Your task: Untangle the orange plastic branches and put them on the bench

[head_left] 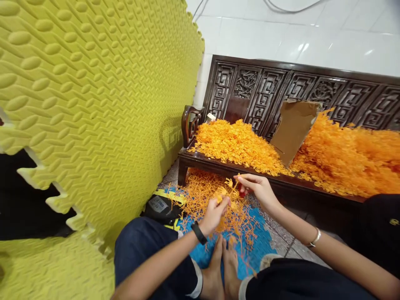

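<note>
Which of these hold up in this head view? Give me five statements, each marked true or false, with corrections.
1. The left hand holds orange pieces. True.
2. The black wristband is on the right wrist. False: the black wristband is on the left wrist; a silver bangle is on the right.
3. A cardboard piece stands between two orange heaps on the bench. True.
4. The right hand lies flat on the bench. False: the right hand is raised near the left, its grip on a thin orange stem.
5. The mat under the bare feet is blue. True.
</note>
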### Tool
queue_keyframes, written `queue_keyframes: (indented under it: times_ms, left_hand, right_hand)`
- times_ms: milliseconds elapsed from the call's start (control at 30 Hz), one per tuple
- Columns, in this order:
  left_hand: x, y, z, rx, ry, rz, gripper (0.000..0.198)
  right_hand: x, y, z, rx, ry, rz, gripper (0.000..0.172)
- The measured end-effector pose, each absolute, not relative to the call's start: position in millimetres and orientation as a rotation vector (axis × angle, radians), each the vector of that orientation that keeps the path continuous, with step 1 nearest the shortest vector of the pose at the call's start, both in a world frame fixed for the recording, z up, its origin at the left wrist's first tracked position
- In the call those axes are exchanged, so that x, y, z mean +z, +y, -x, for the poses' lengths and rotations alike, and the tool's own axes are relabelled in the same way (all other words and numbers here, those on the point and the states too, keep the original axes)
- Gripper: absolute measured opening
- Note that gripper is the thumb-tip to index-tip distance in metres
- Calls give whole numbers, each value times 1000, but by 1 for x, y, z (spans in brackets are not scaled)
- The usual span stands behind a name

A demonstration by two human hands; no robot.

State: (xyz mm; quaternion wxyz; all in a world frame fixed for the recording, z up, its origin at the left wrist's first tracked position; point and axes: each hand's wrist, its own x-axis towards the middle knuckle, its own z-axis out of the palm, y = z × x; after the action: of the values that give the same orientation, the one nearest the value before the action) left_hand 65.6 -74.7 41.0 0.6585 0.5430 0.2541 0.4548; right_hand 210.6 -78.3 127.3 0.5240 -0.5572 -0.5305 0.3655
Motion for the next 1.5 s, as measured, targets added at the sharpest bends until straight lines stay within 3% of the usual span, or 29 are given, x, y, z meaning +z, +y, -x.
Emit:
queue_keyframes:
  times_ms: [200, 533, 700, 1133, 1500]
  left_hand:
    - [36, -78, -99, 1115, 606, -1087, 52]
    - [60, -51, -110, 1101, 562, -1019, 51]
    - [64, -28, -111, 1045, 563, -1010, 53]
    - [114, 8, -167, 1025, 327, -1045, 44]
    - [131, 52, -174, 1000, 189, -1048, 34]
  right_hand:
    - [108, -57, -239, 764, -1187, 1439, 38]
    - [110, -30, -258, 407, -1260, 1312, 19]
    - [108, -7, -265, 314, -1318, 1286, 17]
    - [167, 13, -289, -229, -1151, 1092, 9]
    - [188, 63, -296, -463, -1036, 900, 9]
